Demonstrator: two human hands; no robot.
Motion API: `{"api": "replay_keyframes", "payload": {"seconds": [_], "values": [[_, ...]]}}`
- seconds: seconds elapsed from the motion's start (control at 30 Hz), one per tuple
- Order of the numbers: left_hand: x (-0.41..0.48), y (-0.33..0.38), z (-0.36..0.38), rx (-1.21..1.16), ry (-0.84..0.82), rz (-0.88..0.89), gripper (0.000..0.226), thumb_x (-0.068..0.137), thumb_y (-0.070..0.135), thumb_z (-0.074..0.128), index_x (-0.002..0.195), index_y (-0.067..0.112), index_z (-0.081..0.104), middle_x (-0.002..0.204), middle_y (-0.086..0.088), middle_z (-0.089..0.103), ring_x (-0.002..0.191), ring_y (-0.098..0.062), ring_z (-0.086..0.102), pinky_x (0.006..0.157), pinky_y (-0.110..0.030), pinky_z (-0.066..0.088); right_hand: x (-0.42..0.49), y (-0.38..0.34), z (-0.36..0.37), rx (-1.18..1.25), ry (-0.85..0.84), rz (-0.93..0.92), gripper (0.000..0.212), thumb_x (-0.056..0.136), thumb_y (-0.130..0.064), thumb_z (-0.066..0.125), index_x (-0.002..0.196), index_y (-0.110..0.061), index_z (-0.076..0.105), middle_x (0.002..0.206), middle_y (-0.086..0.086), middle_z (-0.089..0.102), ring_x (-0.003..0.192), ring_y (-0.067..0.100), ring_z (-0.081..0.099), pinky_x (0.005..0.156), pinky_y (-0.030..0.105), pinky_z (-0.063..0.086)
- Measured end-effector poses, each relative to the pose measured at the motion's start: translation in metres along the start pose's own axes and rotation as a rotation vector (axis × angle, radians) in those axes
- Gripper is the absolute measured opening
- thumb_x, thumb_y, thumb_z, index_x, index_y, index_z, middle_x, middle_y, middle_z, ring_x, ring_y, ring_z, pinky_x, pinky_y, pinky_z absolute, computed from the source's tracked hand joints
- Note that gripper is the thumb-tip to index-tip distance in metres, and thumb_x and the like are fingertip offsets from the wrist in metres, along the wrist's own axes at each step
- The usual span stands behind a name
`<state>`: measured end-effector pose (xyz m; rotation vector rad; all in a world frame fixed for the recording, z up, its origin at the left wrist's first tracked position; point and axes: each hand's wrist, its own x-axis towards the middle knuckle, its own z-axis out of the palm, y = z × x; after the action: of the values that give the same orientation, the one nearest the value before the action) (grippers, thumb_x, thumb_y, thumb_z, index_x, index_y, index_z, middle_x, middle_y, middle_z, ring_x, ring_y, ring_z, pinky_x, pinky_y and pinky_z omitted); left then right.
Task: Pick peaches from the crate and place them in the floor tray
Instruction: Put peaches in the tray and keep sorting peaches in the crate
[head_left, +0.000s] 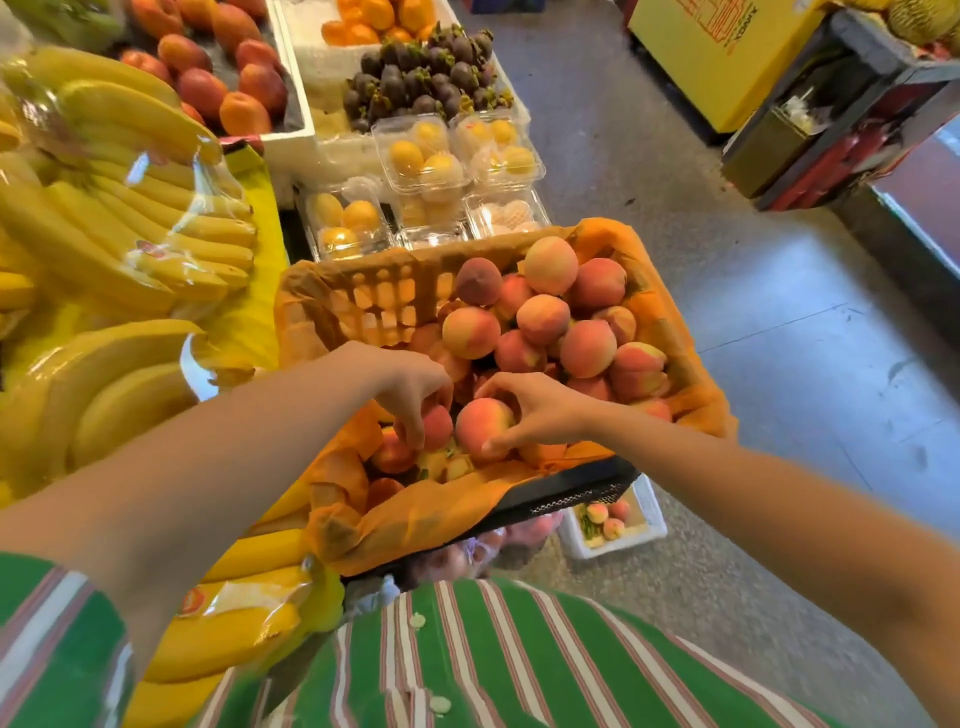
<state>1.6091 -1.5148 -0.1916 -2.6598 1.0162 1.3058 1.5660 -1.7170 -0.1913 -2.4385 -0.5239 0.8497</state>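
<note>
Reaching into the crate at frame centre, left hand curls round a red peach, right hand round a paler peach beside it. Floor tray sits lower centre-right, below the crate's edge.

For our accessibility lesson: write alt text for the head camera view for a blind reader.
A person's left hand and right hand each grip a peach in an orange-lined crate piled with peaches. Bagged bananas lie left; a white floor tray below holds more.
</note>
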Motion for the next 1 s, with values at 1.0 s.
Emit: {"api": "replay_keyframes", "payload": {"seconds": [1.0], "values": [[-0.042,-0.064,0.005,0.273,0.623,0.002,0.02,0.086,0.034,0.057,0.101,0.03,0.069,0.105,0.004,0.066,0.115,-0.02,0.051,0.103,-0.039,0.031,0.036,-0.026,0.03,-0.062,-0.107,-0.159,0.069,0.069,-0.039,0.084,0.127,-0.017,0.054,0.119,0.004,0.063,0.102,0.017,0.058,0.082,0.03,0.049]]}}
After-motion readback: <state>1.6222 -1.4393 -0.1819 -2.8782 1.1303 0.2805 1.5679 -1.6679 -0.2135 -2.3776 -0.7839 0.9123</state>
